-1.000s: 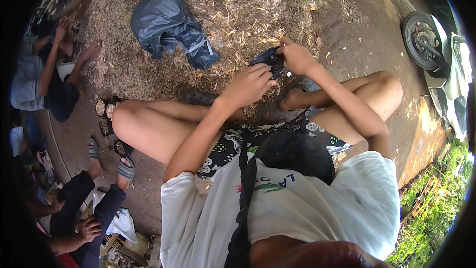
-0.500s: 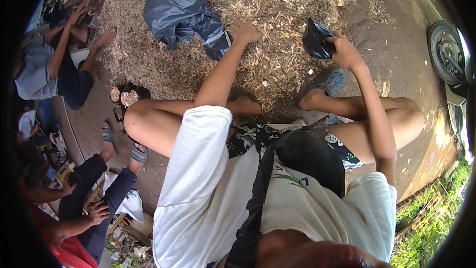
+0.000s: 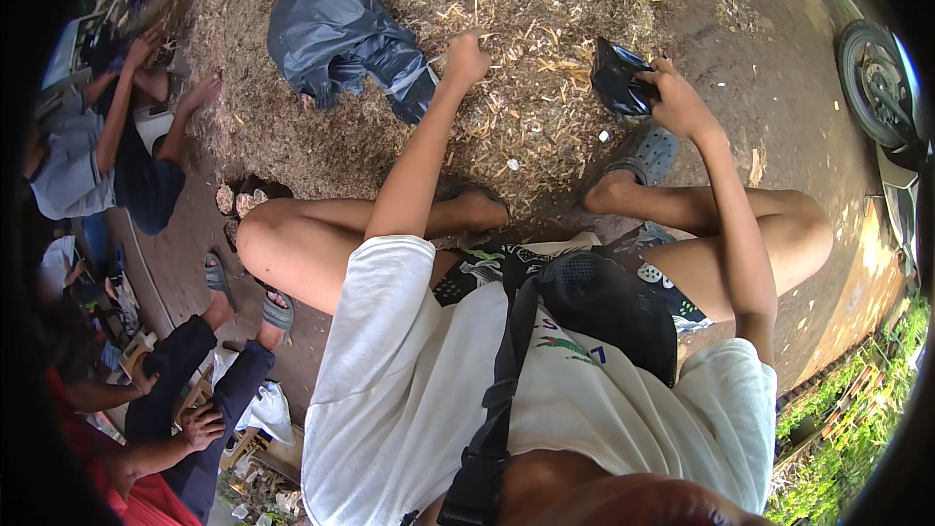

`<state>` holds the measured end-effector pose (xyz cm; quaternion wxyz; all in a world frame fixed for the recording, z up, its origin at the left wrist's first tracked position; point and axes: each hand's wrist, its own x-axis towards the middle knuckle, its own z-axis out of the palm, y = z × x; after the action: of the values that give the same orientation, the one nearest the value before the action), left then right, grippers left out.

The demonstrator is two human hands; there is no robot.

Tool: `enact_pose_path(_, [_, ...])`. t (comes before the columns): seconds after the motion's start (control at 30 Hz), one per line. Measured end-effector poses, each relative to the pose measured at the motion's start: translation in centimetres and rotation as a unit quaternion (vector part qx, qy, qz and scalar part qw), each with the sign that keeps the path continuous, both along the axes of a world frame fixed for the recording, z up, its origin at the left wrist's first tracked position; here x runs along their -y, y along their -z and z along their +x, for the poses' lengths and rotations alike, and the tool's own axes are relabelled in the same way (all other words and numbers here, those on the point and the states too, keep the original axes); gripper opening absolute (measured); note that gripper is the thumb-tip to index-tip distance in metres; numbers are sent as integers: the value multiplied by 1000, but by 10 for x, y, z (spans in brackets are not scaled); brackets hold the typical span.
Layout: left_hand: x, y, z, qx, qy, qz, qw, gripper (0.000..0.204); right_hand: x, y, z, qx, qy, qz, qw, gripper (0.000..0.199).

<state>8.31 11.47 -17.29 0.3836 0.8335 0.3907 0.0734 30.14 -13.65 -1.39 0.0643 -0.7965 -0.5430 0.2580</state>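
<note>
My left hand [image 3: 467,59] is closed above wood shavings [image 3: 531,127] strewn over the ground. What its fingers hold, if anything, is too small to make out. Just left of it lies a large dark plastic bag [image 3: 336,34], crumpled and apparently filled, its narrow end near my wrist. In my right hand [image 3: 684,103], fingers and thumb grip the edge of a small shiny black plastic bag [image 3: 619,80]. That bag hangs above the shavings, partly open toward the left.
My feet in grey clogs [image 3: 654,154] frame the near shavings. At the left, one person in a grey shirt [image 3: 78,170] sits by the shavings, and another in dark trousers [image 3: 229,390] sits nearer. A motorcycle wheel [image 3: 872,93] stands at the far right; grass [image 3: 847,438] grows lower right.
My left hand has moved slightly left and nearer its bag, its spread fingers now closed. The right hand keeps its grip on the small black bag. The view has shifted a little.
</note>
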Motion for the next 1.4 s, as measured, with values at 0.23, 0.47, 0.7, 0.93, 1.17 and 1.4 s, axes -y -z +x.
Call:
enact_pose_path(0.23, [42, 6, 44, -164, 64, 38, 984, 78, 0, 0, -4, -23, 16, -26, 999, 51])
enact_pose_path(0.47, [38, 32, 31, -9, 33, 28, 999, 53, 2, 6, -7, 45, -17, 39, 998, 49])
enact_pose_path(0.7, [5, -27, 16, 92, -165, -329, 925, 53, -37, 30, -23, 4, 71, 64, 995, 55])
enact_pose_path(0.93, [14, -119, 9, 273, -175, -577, 750, 27, -82, 45, -47, 47, 71, 46, 995, 46])
enact_pose_path(1.17, [39, -130, 35, 204, -131, -480, 843, 35, -115, 48, -65, -22, 5, 110, 994, 40])
enact_pose_path(1.4, [30, -69, 51, 93, -43, -301, 948, 42, -122, 65, -67, -107, -14, 203, 973, 53])
